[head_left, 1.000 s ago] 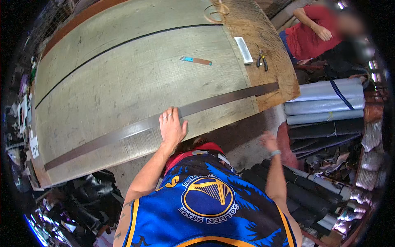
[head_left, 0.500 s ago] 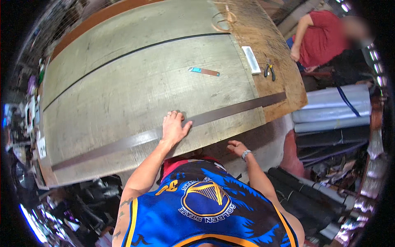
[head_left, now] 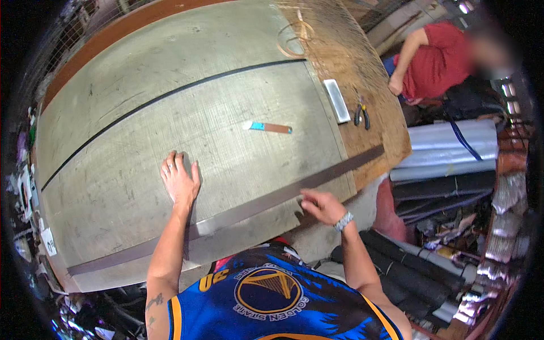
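My left hand (head_left: pixel 180 180) rests palm down on the grey-green table sheet (head_left: pixel 130 204), fingers stretched out and holding nothing. A long dark flat straightedge (head_left: pixel 272 199) runs across the near part of the table, passing close to my left forearm. My right hand (head_left: pixel 324 207) hovers by the table's near edge, just beside the straightedge; its fingers are loosely bent and nothing shows in them. A small flat blade-like tool (head_left: pixel 271 128), brown and blue with a pale tip, lies on the sheet beyond both hands.
Pliers (head_left: pixel 361 116) and a white rectangular block or tray (head_left: pixel 336 101) lie at the table's right. A thin tan loop (head_left: pixel 296 39) sits farther back. Someone in a red shirt (head_left: pixel 439 62) is beyond the right edge. Silvery rolls (head_left: pixel 445 144) and dark rolls (head_left: pixel 442 190) are stacked to the right.
My left hand has left the straightedge and moved left onto the sheet. My right hand has risen from below the table edge to beside the straightedge. The view has shifted slightly.
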`<state>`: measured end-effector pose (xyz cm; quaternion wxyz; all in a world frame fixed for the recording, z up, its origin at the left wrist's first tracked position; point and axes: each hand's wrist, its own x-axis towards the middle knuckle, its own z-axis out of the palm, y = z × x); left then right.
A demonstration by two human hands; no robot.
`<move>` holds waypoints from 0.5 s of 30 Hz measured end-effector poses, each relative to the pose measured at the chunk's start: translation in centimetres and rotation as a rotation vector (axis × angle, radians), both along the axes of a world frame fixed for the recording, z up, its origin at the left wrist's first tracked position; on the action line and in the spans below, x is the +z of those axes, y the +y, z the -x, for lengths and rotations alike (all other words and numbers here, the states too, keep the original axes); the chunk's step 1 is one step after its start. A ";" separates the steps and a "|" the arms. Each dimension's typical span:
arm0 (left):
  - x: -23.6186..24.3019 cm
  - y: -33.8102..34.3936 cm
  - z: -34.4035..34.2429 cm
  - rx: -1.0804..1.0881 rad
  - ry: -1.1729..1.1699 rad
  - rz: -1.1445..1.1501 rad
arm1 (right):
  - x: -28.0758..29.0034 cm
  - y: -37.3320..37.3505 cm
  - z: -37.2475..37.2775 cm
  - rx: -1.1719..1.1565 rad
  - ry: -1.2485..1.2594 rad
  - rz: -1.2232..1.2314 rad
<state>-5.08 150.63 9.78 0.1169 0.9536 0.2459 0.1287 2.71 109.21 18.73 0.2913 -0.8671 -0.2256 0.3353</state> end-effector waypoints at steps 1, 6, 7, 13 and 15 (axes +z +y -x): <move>0.6 0.3 0.8 -0.005 -0.007 -0.011 | 0.4 2.2 -3.0 -0.016 -0.041 -0.159; -1.6 -0.7 0.2 0.022 0.162 0.035 | -7.7 10.3 -24.0 -0.222 -0.470 -0.387; -1.0 -1.2 1.3 0.025 0.106 0.042 | -7.2 12.4 -28.2 -0.197 -0.610 -0.276; -1.0 -1.0 -0.2 0.055 0.007 0.057 | -9.9 19.2 -42.2 -0.300 -1.162 0.086; -0.7 -1.1 -0.3 0.049 0.019 0.077 | -11.2 17.9 -44.3 -0.178 -1.022 0.241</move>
